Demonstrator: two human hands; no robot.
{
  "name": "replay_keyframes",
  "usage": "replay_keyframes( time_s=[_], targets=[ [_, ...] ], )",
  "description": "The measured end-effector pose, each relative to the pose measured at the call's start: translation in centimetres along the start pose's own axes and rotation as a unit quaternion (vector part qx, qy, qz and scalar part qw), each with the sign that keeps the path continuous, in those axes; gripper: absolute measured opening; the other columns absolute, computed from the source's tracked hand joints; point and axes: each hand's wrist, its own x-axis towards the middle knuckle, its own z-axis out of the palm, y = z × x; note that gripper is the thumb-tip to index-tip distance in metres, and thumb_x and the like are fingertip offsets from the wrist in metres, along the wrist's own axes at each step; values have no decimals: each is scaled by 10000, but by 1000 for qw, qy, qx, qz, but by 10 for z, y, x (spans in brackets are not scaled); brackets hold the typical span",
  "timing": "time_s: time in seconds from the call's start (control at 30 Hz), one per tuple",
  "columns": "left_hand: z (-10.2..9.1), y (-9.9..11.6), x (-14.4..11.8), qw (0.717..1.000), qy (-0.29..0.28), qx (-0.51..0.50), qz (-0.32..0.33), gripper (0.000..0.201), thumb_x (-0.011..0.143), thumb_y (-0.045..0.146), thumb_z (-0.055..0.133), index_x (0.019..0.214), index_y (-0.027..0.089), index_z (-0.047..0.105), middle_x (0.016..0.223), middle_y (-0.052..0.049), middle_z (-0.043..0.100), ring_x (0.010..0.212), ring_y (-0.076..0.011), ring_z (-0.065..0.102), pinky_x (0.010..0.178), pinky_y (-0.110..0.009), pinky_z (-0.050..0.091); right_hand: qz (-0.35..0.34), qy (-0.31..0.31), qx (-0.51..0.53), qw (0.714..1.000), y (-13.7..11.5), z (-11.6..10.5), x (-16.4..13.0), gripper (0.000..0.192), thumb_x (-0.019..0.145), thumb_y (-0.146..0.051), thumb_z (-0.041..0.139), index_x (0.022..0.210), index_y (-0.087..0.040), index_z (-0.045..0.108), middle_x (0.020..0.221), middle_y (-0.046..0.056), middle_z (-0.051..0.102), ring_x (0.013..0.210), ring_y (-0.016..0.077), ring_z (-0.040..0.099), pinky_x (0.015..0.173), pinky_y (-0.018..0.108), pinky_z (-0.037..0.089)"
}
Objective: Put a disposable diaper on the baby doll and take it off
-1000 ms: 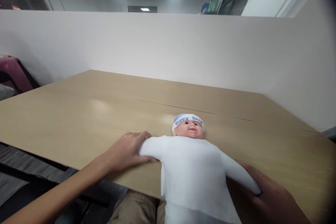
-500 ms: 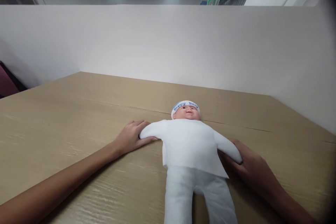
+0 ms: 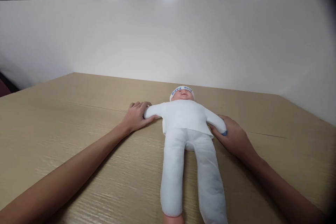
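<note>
2 hands gripping doll (image 3: 187,122) flat on table (image 3: 65,119): left hand (image 3: 136,116) closed round one sleeve end, right hand (image 3: 232,136) round other.

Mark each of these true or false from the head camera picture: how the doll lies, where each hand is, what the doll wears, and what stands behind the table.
1. The doll lies face up on the wooden table. True.
2. The left hand is at the end of one doll arm. True.
3. The right hand rests on the doll's legs. False: it is at the end of the other arm, beside the torso.
4. The doll wears a red suit. False: the suit is white, with a white and blue cap.
5. A white partition stands behind the table. True.
</note>
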Motion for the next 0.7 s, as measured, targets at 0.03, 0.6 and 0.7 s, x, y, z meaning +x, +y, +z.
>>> replay_keyframes(
  time_s=[0.03, 0.6, 0.7],
  targets=[
    [-2, -4, -1, 1000, -6, -11, 4, 677, 989, 761, 608, 1372, 204, 644, 1310, -131, 770, 1181, -355, 689, 1078, -519, 445, -8, 0, 0, 1000, 1, 1, 0, 463, 1000, -542, 566, 1286, -205, 702, 1267, 144, 788, 1123, 376, 734, 957, 494, 567],
    [-27, -7, -29, 995, -48, -77, -52, 829, 979, 692, 661, 1596, 157, 516, 1465, -182, 689, 1344, -385, 616, 1173, -541, 450, -22, 36, -113, 993, -12, -7, -29, 770, 1052, -560, 456, 1636, -60, 443, 1556, 297, 600, 1433, 468, 565, 1206, 665, 418],
    [-49, 26, -48, 994, 19, -96, -54, 724, 1067, 643, 533, 1580, 132, 509, 1579, -190, 607, 1460, -378, 509, 1259, -570, 361, -55, 84, -102, 990, -56, -32, -63, 720, 1081, -501, 444, 1681, -107, 385, 1659, 263, 518, 1553, 431, 475, 1286, 680, 335]
  ],
)
